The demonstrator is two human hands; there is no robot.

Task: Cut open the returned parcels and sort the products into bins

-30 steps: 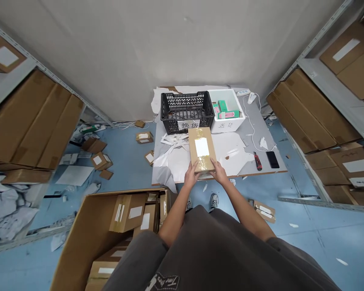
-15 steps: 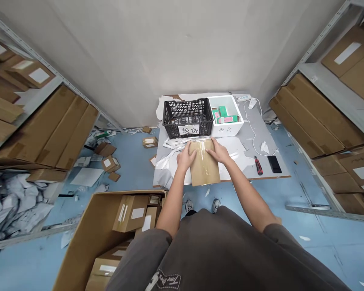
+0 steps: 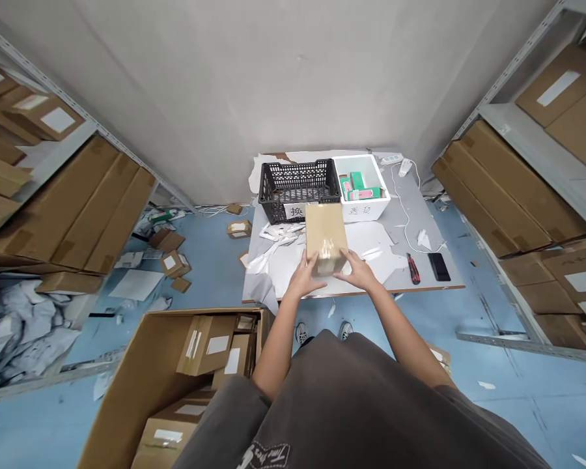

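Note:
A brown cardboard box (image 3: 325, 228) with shiny clear tape on its near side stands in front of me, over the white sheet on the table. It covers part of the black crate's label. My left hand (image 3: 303, 277) holds the box's near left corner, thumb pointing inward. On the near right corner is my right hand (image 3: 357, 270), with its thumb also turned inward. Whether the box's underside rests on the table cannot be made out. Behind it stand a black plastic crate (image 3: 272, 210) and a white foam box (image 3: 385, 189) with green and pink packets (image 3: 364, 193) inside.
A red and black utility knife (image 3: 413, 269) and a black phone (image 3: 439, 267) lie on the table's right. Torn white paper (image 3: 279, 232) is at its left. A large open carton (image 3: 122, 384) with boxes stands at my left. Loaded shelves flank both sides.
The cardboard box has turned and moved away from me, toward the crates. My hands have slid from its far corners to its near corners.

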